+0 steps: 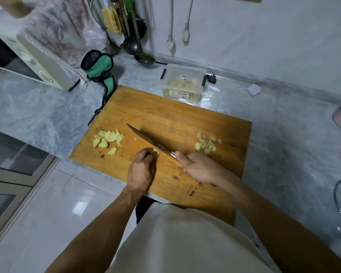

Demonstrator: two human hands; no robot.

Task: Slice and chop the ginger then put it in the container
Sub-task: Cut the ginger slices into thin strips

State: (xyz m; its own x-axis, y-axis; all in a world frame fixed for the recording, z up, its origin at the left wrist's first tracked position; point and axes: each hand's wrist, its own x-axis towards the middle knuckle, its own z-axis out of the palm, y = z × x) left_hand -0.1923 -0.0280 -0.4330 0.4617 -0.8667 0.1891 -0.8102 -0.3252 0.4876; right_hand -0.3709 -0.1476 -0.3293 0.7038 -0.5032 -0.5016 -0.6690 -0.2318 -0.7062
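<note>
1. Toward the near edge of the cutting board [165,115], roughly midway along it, the left hand [141,170] has its fingers curled down over a small ginger piece [156,151] and pins it to the wood. The right hand [199,168] is wrapped around the handle of a knife [146,139]; the blade runs from that hand diagonally toward the far-left corner, its flat just beside the pinned piece.

2. Risk, finger contact: the left fingertips sit right against the blade line and the piece is small, with little of it showing beyond the knuckles. A stroke that wanders, or a piece that rolls, would likely bring the edge onto a fingertip.

3. Risk, slip: the piece looks uneven. If it has no flat face down, pressure from the blade may kick it sideways.

4. A pile of slices [107,139] lies toward the left edge of the board, well apart from the hands. A finer chopped heap [205,144] lies toward the right edge, just beyond the right hand. A wide draw of the knife or a shift of the right wrist could scatter that heap off the board.

5. The container [182,83] stands on the counter [37,107] just past the board's far edge, apparently open, with pale ginger already inside. Whether it is fully unlidded cannot be told.

6. The board's near edge overhangs the counter toward the person's body; heavy downward chopping there could tip or shift it.
</note>
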